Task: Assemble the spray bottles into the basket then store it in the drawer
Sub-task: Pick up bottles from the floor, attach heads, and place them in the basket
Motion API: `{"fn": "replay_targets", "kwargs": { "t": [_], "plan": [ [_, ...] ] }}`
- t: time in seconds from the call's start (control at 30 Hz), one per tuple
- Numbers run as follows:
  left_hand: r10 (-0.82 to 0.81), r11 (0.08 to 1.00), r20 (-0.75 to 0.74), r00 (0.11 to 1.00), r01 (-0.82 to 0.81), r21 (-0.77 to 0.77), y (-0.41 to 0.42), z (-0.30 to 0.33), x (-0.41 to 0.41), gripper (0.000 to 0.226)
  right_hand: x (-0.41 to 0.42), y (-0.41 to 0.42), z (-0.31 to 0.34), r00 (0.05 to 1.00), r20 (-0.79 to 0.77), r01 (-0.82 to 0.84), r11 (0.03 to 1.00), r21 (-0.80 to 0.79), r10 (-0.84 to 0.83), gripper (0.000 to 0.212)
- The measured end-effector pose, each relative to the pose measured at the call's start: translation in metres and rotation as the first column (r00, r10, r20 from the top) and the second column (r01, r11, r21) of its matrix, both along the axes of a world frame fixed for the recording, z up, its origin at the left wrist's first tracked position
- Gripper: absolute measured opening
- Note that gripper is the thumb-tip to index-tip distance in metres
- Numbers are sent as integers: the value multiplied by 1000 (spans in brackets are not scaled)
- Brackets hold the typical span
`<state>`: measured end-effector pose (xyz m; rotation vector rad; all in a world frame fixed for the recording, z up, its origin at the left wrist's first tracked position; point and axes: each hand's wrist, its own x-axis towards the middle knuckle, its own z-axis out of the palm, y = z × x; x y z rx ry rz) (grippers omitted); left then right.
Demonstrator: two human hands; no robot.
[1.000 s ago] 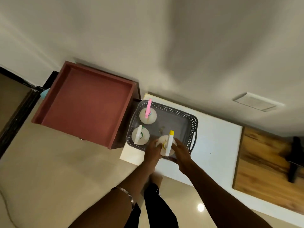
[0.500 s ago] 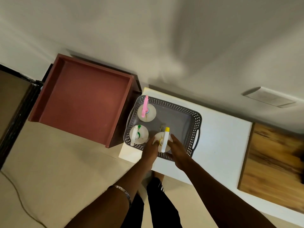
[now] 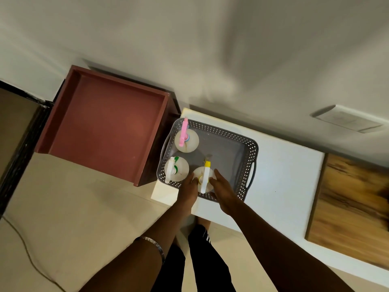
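At the basket's [image 3: 251,148] near edge, the yellow-nozzled bottle [image 3: 203,178] is clasped between left hand [image 3: 188,189] and right hand [image 3: 223,191]; no writing is legible.

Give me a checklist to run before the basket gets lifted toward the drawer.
1. Drawer open, its red floor showing: ok.
2. Pink-trigger bottle, green-trigger bottle and yellow-trigger bottle upright inside the basket: ok.
3. Left hand and right hand off the yellow-trigger bottle: not ok, both hold it.
4. Hands on the basket handles: not ok.
5. Any bottle left outside: cannot tell.
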<state>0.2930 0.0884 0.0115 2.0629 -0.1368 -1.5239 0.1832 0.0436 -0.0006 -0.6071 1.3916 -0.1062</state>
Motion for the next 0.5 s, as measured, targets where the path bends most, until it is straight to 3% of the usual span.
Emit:
{"fn": "replay_targets", "kwargs": {
  "t": [0.13,0.5],
  "plan": [
    [-40,999,27,999,39,27,6,-1,3,42,3,6,-2,998,27,-50,998,-29,51,55],
    [85,996,-53,995,-84,26,7,-1,4,40,3,14,-8,998,51,-26,998,-56,29,52]
  ]
}}
